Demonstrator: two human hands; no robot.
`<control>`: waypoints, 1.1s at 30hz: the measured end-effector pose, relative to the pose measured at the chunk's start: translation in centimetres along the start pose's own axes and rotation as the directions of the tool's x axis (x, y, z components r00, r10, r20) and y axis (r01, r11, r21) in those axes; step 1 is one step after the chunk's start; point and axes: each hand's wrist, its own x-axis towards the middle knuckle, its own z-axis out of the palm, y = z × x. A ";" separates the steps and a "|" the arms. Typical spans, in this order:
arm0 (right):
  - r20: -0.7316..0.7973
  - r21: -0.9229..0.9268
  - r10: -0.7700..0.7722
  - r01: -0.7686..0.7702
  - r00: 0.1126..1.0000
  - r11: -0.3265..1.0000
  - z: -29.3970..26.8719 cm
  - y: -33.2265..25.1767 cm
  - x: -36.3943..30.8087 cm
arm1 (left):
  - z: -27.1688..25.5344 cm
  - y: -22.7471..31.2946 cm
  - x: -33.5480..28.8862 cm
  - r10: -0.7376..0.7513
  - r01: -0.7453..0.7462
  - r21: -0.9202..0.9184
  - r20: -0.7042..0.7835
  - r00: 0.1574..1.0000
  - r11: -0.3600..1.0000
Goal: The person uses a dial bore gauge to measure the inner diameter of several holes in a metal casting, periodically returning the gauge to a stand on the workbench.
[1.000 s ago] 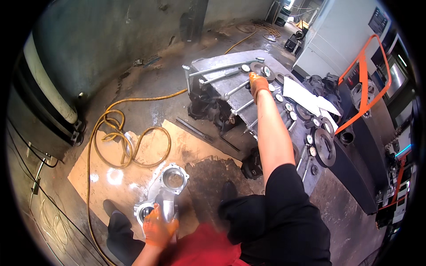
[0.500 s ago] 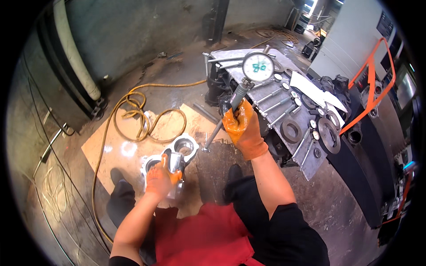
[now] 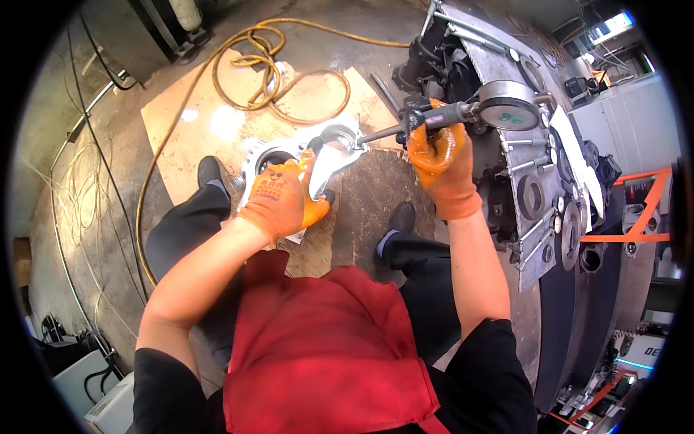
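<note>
Grey metal table (image 3: 491,66): dial gauges (image 3: 514,54), dark rings (image 3: 531,215), white paper (image 3: 578,166). Cardboard (image 3: 170,123) on floor (image 3: 376,16): coiled yellow hose (image 3: 348,94).

Left grip (image 3: 282,197) touches casting (image 3: 327,166), right grip (image 3: 444,160) holds dial gauge (image 3: 461,113).

From here I see the dial gauge's (image 3: 499,108) pale face (image 3: 508,119) w/ bold green marks, look hand-drawn; sm. print on its grey grip (image 3: 452,114), too tiny to read. L glove (image 3: 278,199): dk smiley on the back, rows of dk lettering under it, blurry. Far R, wht panel (image 3: 637,349): big dk letters, only partly showing, abv a blue light strip (image 3: 635,364).
</note>
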 end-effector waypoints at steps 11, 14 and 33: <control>0.083 -0.017 0.064 -0.063 0.994 0.998 6.5 12.5 -1.4 | 0.1 -0.5 0.9 0.060 -0.063 -0.138 -0.026 0.998 0.988; 0.114 -0.028 0.133 -0.131 0.984 0.991 7.8 14.3 -2.0 | 0.2 -0.8 1.5 0.088 -0.091 -0.195 -0.024 0.996 0.976; 0.451 -0.595 -0.348 0.568 0.822 0.569 8.8 19.9 -4.8 | 0.5 -0.5 2.3 0.095 -0.099 -0.190 -0.032 0.995 0.977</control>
